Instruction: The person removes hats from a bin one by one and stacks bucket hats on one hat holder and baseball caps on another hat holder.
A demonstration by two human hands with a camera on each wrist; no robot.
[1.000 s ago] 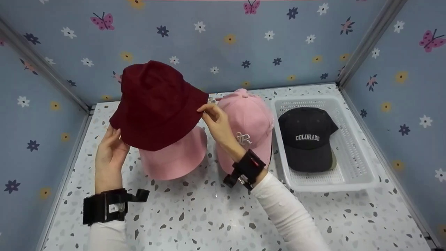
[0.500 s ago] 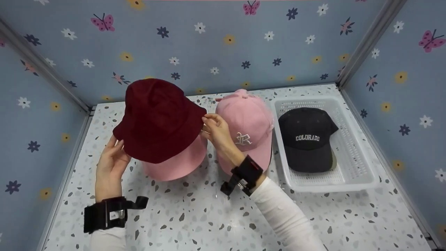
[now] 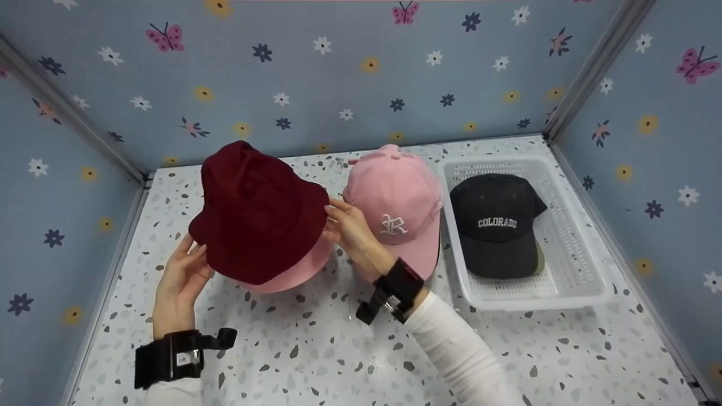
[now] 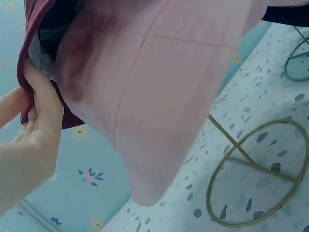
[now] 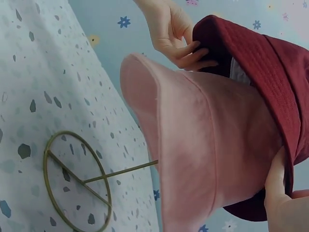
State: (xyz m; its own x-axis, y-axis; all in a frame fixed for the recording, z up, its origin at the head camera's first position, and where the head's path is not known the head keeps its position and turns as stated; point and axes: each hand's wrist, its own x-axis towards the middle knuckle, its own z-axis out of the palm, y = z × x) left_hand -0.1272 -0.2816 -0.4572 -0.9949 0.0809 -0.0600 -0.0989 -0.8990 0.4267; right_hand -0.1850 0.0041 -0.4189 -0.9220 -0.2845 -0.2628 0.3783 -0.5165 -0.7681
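A dark red bucket hat (image 3: 259,214) covers most of a pink bucket hat (image 3: 299,270), whose lower brim shows beneath it. My left hand (image 3: 183,276) pinches the red brim on its left side, fingers inside and out. On the opposite side the brim is pinched by my right hand (image 3: 355,231). In the right wrist view the pink bucket hat (image 5: 188,145) sits on a thin gold wire stand (image 5: 108,181) with a round base, its crown inside the red bucket hat (image 5: 275,72).
Right of the hats, a pink baseball cap (image 3: 395,197) with an embroidered letter stands close to my right forearm. Farther right, a white plastic basket (image 3: 581,254) holds a black COLORADO cap (image 3: 496,225) over an olive one. Flower-patterned walls (image 3: 361,73) enclose the speckled table (image 3: 338,349).
Both hands have lowered the red bucket hat toward me, over the pink bucket hat. Less of the pink one shows now. The cap and basket have stayed put.
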